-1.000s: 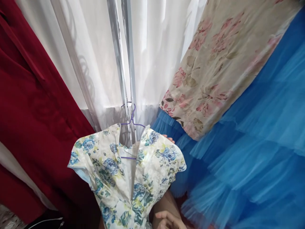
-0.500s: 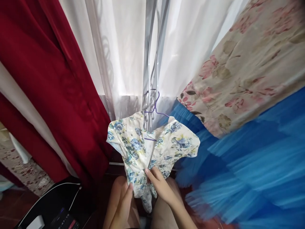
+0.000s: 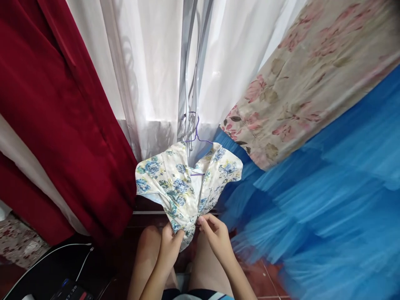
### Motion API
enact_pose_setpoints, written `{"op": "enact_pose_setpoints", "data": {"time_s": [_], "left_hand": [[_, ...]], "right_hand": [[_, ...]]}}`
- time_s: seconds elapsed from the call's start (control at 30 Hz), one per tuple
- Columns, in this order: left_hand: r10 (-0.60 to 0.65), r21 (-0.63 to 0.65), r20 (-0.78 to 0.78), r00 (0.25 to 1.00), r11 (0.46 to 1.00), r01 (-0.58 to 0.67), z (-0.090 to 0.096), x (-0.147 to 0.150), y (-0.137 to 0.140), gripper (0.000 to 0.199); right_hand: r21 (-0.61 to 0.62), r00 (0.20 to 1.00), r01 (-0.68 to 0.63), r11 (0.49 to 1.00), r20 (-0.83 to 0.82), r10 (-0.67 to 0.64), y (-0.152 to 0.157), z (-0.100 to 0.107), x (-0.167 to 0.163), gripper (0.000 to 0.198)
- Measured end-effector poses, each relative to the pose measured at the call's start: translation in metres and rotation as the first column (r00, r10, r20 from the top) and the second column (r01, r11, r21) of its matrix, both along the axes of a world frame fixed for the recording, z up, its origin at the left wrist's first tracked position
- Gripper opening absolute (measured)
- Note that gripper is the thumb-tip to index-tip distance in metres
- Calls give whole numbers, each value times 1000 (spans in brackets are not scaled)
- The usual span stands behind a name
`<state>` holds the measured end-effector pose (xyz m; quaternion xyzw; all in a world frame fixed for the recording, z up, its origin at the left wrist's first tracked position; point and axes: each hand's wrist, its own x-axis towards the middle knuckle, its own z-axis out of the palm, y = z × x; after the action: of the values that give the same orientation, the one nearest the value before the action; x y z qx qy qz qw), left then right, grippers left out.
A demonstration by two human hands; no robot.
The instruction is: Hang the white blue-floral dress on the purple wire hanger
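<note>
A short-sleeved white blouse with blue and green flowers (image 3: 179,179) hangs in front of me on a purple hanger (image 3: 197,134). The hanger's hook is caught among grey straps (image 3: 190,66) that hang down from above. My left hand (image 3: 170,241) is closed on the blouse's lower left edge, thumb on top. My right hand (image 3: 215,231) pinches the front edge of the blouse near its lower middle, where the cloth gathers. Below the hands the bottom of the blouse bunches between my knees.
Red curtains (image 3: 84,125) and white curtains (image 3: 150,75) hang behind. At the right are a cream flowered cloth (image 3: 281,96) and layered blue tulle (image 3: 312,200). On a black surface (image 3: 40,271) at lower left lie a phone (image 3: 71,289) and a white cable (image 3: 83,264).
My left hand has moved up and right along the blouse, now gripping its edge. My right hand has shifted slightly right. The blouse has turned a little, and the view has shifted right.
</note>
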<state>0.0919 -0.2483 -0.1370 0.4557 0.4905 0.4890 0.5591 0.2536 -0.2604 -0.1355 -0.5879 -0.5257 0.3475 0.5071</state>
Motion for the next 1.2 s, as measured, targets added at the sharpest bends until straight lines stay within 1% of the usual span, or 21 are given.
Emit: {"op": "enact_pose_setpoints", "data": {"time_s": [0.1,0.17,0.23,0.27,0.3,0.33,0.37,0.4,0.43,0.47,0.53,0.57,0.6,0.63,0.7,0.77,0.87,0.97,1.03,1.1,1.2], "left_hand": [[-58,21,45,997,998,57,-10,5,-2,26],[-50,33,26,998,998,49,-18,2,0,20],[38,67,13,999,997,-39,-25,-7,6,18],[145,102,12,989,984,-145,-29,-13,10,19],[290,150,13,957,946,-288,-31,-20,13,20],[441,207,15,897,877,-434,-33,-26,16,22],[564,267,13,826,794,-546,-34,-30,18,24],[631,330,-1,776,732,-596,-33,-32,18,25],[631,390,-40,775,724,-569,-32,-30,18,24],[564,437,-108,818,766,-471,-30,-24,17,23],[303,458,-260,917,875,-159,-27,-3,13,23],[177,443,-304,936,896,-26,-26,10,12,24],[85,422,-317,944,904,60,-26,23,11,25],[38,406,-309,950,909,95,-27,34,11,23],[22,396,-287,958,913,97,-29,50,14,14],[5,418,-326,945,898,139,-30,55,19,7],[-37,469,-430,902,845,258,-27,51,24,9],[-40,458,-535,844,826,329,-21,45,27,16],[-40,421,-621,783,825,377,-14,42,28,15],[-30,384,-716,698,818,429,-4,40,31,16],[19,336,-845,534,796,504,13,35,32,34]], "right_hand": [[36,1000,-23,999,-2,24,5,8,1,36],[42,998,-55,998,21,55,8,11,1,36],[40,998,-67,997,14,67,11,10,2,38],[34,998,-65,997,-7,65,12,8,3,38],[20,997,-63,998,-37,64,13,6,4,38],[2,995,-63,998,-75,63,14,3,6,38],[-18,991,-64,998,-119,62,14,0,8,38],[-39,984,-67,997,-169,59,14,-3,9,37],[-57,972,-69,996,-227,54,13,-5,10,37],[-72,955,-74,995,-291,51,12,-6,10,36],[-91,908,-103,991,-415,56,9,-6,9,35],[-97,885,-122,988,-460,64,7,-5,8,34],[-100,868,-143,985,-490,77,6,-4,6,32],[-102,859,-165,981,-504,91,4,-2,5,32],[-123,849,-211,970,-514,120,2,1,5,31],[-159,832,-267,950,-535,144,2,3,9,30],[-225,817,-290,930,-564,118,8,7,19,28],[-228,821,-235,945,-567,67,25,21,28,24],[-168,830,-195,966,-553,71,45,41,29,22],[-65,856,-146,987,-508,93,69,70,27,22],[95,875,-96,991,-467,130,105,119,20,23]]}}
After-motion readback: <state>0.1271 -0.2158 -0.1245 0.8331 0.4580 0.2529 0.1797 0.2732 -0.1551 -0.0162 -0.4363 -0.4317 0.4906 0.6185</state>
